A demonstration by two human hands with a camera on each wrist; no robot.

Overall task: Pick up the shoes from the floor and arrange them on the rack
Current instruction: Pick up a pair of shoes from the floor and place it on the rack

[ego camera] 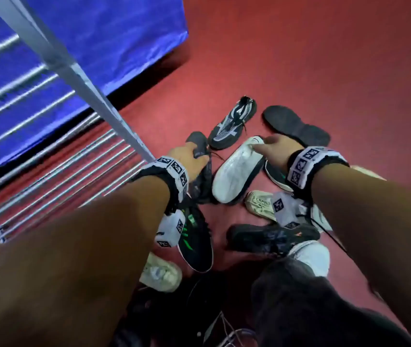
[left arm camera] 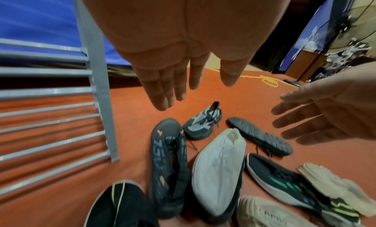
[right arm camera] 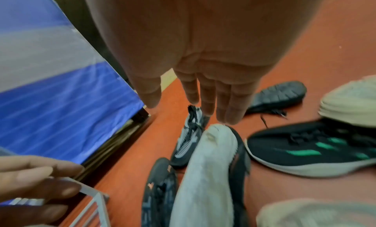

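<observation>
Left hand (left arm camera: 183, 50), right hand (right arm camera: 205, 61), each grip wide, over dark knit shoe (left arm camera: 167, 166), smooth white sole (left arm camera: 217, 174)

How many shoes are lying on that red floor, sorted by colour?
Black or dark shoes: 6
Grey-and-white mesh shoe: 1
Cream shoes: 3
Total: 10, as far as the head view shows.

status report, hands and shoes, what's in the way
Left hand open above dark shoe. Right hand open, fingertips at upturned white-soled shoe. No shoe gripped yet. Green-striped shoe and grey sneaker crowd close; rack on left.
</observation>
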